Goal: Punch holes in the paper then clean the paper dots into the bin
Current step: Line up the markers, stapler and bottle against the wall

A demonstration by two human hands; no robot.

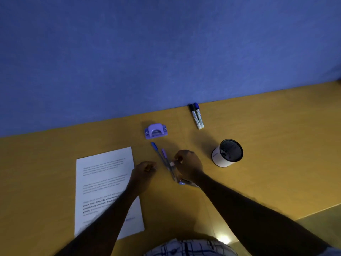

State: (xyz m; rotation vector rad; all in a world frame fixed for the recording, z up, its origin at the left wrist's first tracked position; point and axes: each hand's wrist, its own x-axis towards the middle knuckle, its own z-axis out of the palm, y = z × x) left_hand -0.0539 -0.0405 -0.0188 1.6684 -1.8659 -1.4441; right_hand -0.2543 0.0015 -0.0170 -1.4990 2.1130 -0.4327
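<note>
A printed white sheet of paper (105,183) lies flat on the yellow desk at the left. A purple hole punch (156,131) stands beyond it, near the blue wall. A small white bin with a black mesh liner (227,153) stands at the right. My left hand (144,169) hovers at the paper's right edge, fingers curled with nothing seen in them. My right hand (187,166) is closed around a bundle of pens (166,160) that lie between the paper and the bin.
Two whiteboard markers (197,116) lie side by side against the blue partition wall (166,52). The desk's front edge (313,211) runs at the lower right. My forearm covers the paper's lower right part.
</note>
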